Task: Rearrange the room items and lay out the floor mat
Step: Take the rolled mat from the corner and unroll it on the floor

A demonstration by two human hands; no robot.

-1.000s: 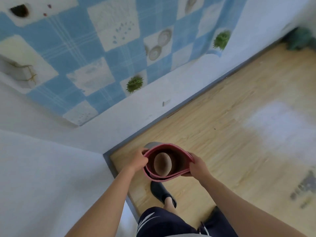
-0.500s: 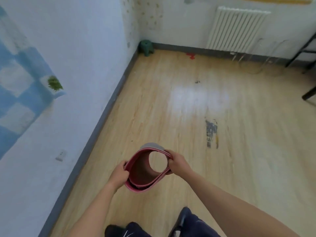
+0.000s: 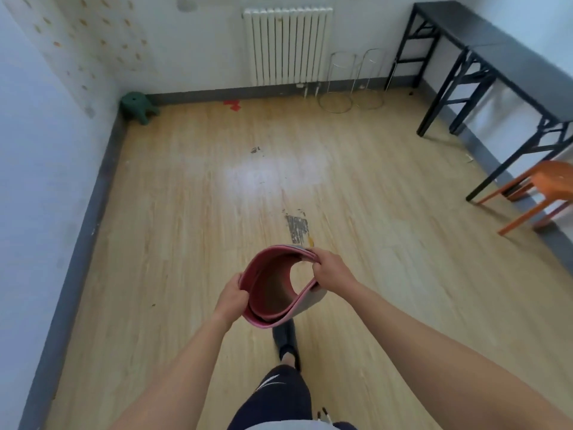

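I carry a rolled pink floor mat [image 3: 269, 290] upright in front of me, looking down its open top; its outer face is grey. My left hand [image 3: 232, 296] grips the roll's left rim with fingers curled over the edge. My right hand [image 3: 332, 271] pinches the layered rim at the upper right. The roll hangs above the wooden floor [image 3: 192, 231], over my dark shoe [image 3: 286, 339].
A green stool [image 3: 138, 106] sits in the far left corner. A white radiator [image 3: 286, 45] and two wire stands [image 3: 338, 82] line the back wall. Black tables [image 3: 483, 54] and an orange chair [image 3: 548, 187] stand along the right wall. A scuffed patch [image 3: 297, 228] marks the floor.
The view has swung from the left corner and wall to the whole room. Both hands keep hold of the rolled mat, which has been carried away from the wall.
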